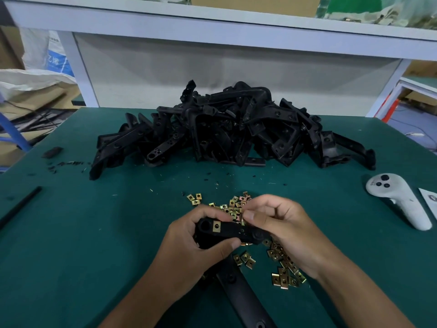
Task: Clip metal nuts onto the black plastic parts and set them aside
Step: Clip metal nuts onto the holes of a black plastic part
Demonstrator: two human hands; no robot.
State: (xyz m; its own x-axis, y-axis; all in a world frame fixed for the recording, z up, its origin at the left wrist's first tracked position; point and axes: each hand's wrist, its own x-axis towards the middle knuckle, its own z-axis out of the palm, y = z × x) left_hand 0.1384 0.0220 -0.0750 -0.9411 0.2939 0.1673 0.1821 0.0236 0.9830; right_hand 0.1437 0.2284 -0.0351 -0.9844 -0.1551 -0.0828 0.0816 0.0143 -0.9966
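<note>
a heap of black plastic parts (227,129) fills the far middle of the green desk (94,221), a white controller (399,200) lying to the right. loose metal nuts (283,268) scatter near — partly hidden by the hands. the left hand (189,242) clenches its grip round one black part (231,233), which already carries a brass nut (216,226); the right hand (283,223) pinches at its upper edge.
</note>
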